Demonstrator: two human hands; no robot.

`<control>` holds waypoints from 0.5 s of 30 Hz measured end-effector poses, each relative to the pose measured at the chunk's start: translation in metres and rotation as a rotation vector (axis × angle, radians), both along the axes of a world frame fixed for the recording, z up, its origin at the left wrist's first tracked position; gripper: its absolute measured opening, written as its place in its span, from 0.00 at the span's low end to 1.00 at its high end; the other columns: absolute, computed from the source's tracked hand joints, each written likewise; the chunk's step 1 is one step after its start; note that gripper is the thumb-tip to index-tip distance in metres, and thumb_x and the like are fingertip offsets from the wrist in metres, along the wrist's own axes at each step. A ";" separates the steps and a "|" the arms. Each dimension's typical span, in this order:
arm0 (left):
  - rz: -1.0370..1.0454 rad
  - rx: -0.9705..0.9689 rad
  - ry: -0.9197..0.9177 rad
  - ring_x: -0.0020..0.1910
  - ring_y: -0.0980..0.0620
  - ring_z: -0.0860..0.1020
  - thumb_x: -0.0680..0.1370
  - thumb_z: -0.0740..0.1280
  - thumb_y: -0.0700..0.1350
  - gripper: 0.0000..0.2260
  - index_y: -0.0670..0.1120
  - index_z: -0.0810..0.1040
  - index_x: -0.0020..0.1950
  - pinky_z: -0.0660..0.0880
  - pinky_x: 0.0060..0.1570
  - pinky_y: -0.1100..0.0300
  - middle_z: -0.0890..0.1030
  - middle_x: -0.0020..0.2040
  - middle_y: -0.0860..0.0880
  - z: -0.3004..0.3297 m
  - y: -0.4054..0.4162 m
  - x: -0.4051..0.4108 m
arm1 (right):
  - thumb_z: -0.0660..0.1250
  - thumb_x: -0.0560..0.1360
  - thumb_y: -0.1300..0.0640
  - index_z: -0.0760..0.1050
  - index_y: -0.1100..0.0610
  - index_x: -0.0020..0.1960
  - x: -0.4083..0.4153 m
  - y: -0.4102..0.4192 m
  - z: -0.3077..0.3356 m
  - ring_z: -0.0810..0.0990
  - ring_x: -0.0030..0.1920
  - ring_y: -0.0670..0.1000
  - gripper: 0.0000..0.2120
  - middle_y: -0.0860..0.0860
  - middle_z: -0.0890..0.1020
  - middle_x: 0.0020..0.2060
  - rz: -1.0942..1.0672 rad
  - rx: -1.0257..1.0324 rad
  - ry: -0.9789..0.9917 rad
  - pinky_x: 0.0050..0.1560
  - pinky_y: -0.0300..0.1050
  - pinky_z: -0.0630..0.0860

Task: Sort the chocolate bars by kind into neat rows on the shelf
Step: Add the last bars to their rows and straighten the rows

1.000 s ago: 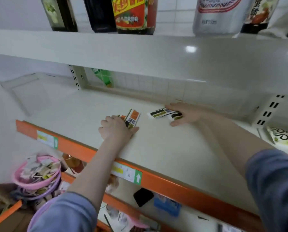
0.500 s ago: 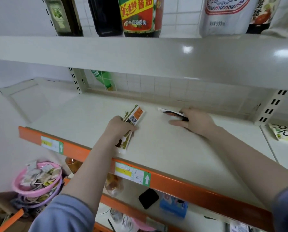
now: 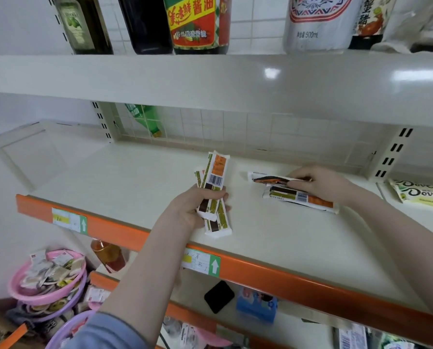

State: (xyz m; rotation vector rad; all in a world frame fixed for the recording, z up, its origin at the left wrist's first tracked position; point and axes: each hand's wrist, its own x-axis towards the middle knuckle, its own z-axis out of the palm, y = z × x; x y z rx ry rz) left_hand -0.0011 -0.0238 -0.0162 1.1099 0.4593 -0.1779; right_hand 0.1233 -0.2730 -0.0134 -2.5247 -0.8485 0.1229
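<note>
Left hand (image 3: 185,210) grips a fanned bunch of bars (image 3: 214,192); right hand (image 3: 321,183) pinches one bar (image 3: 268,178) above the shelf (image 3: 135,182).

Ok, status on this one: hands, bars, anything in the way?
Left hand grips a fanned bundle of bars above the shelf. Right hand pinches one bar; another bar lies under it. Nothing in the way.

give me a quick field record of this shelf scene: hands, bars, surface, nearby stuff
left hand: grips a bunch of white-wrapped orange-and-green chocolate bars, lifted off the shelf
right hand: pinches one bar of a flat pair of white-wrapped bars
surface: cream metal shelf with orange front rail
nearby: pale Dove packet at right; pink plastic basket below left
</note>
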 end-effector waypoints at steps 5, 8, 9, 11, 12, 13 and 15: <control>0.098 -0.115 0.012 0.42 0.52 0.78 0.75 0.63 0.28 0.10 0.42 0.76 0.46 0.74 0.51 0.49 0.80 0.42 0.48 0.002 -0.014 0.004 | 0.65 0.72 0.45 0.78 0.49 0.52 -0.016 -0.014 0.003 0.77 0.46 0.51 0.12 0.47 0.80 0.45 0.023 -0.221 -0.188 0.44 0.46 0.72; 0.113 -0.147 0.040 0.40 0.52 0.78 0.74 0.64 0.30 0.08 0.42 0.77 0.44 0.74 0.51 0.49 0.81 0.37 0.48 0.003 -0.021 0.003 | 0.65 0.70 0.42 0.75 0.52 0.49 -0.021 -0.010 0.003 0.76 0.44 0.51 0.15 0.49 0.79 0.42 0.034 -0.347 -0.273 0.40 0.45 0.69; 0.120 -0.155 0.041 0.39 0.52 0.78 0.74 0.65 0.30 0.07 0.42 0.77 0.44 0.75 0.51 0.48 0.81 0.34 0.47 0.003 -0.023 0.002 | 0.63 0.71 0.42 0.75 0.52 0.49 -0.022 -0.009 0.002 0.76 0.44 0.52 0.15 0.50 0.80 0.42 0.027 -0.365 -0.305 0.38 0.44 0.68; 0.134 -0.174 0.013 0.36 0.51 0.77 0.75 0.66 0.33 0.04 0.42 0.76 0.44 0.75 0.50 0.48 0.78 0.33 0.46 0.003 -0.025 0.001 | 0.61 0.73 0.43 0.74 0.52 0.48 -0.025 -0.005 0.002 0.77 0.43 0.53 0.13 0.51 0.81 0.42 0.000 -0.367 -0.372 0.37 0.44 0.67; 0.129 -0.191 -0.016 0.36 0.51 0.76 0.75 0.65 0.36 0.03 0.43 0.77 0.45 0.74 0.50 0.48 0.77 0.34 0.47 0.003 -0.024 0.000 | 0.60 0.73 0.44 0.74 0.52 0.49 -0.027 -0.003 0.001 0.77 0.43 0.54 0.13 0.51 0.81 0.42 -0.024 -0.351 -0.395 0.37 0.44 0.67; 0.112 -0.214 -0.048 0.35 0.51 0.75 0.76 0.64 0.38 0.03 0.44 0.77 0.47 0.74 0.50 0.48 0.75 0.35 0.47 0.002 -0.022 0.000 | 0.60 0.74 0.44 0.74 0.52 0.49 -0.029 -0.002 0.000 0.78 0.43 0.55 0.13 0.52 0.81 0.41 -0.051 -0.325 -0.400 0.38 0.45 0.69; 0.080 -0.243 -0.080 0.35 0.51 0.73 0.76 0.64 0.42 0.05 0.46 0.78 0.49 0.72 0.50 0.49 0.74 0.35 0.48 0.002 -0.020 -0.002 | 0.61 0.74 0.45 0.75 0.52 0.50 -0.034 -0.001 0.000 0.78 0.42 0.56 0.13 0.53 0.82 0.39 -0.118 -0.204 -0.323 0.40 0.46 0.71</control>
